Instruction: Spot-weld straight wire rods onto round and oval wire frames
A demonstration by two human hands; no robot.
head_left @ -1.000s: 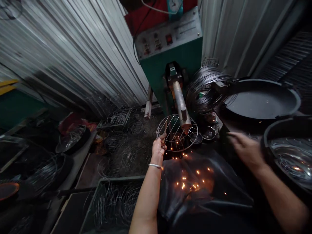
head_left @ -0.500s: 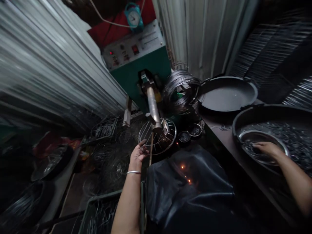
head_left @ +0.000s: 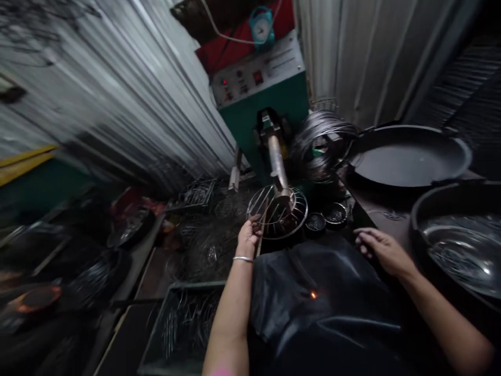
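Observation:
My left hand (head_left: 250, 232), a silver bangle at its wrist, has its fingers closed on the near left rim of a round, domed wire frame (head_left: 306, 213). The frame sits around the lower end of the machine's metal arm (head_left: 277, 162). Over the right side of the black covering on my lap (head_left: 324, 313), my right hand (head_left: 381, 249) hangs in the air. Its fingers are bent and pressed together, slightly blurred; whatever they hold is too small to make out. One orange spark glows on the covering.
The green machine (head_left: 262, 109) stands ahead, a wire coil (head_left: 323, 143) beside it. Two small cups of metal bits (head_left: 335, 214) lie near the frame. Large black pans (head_left: 410, 156) fill the right; a green crate of wire pieces (head_left: 183, 318) is at lower left.
My right hand has left the metal bowl in the right-hand pan and moved left toward the wire frame. My left hand keeps its hold. The view has swung left, and fewer sparks show.

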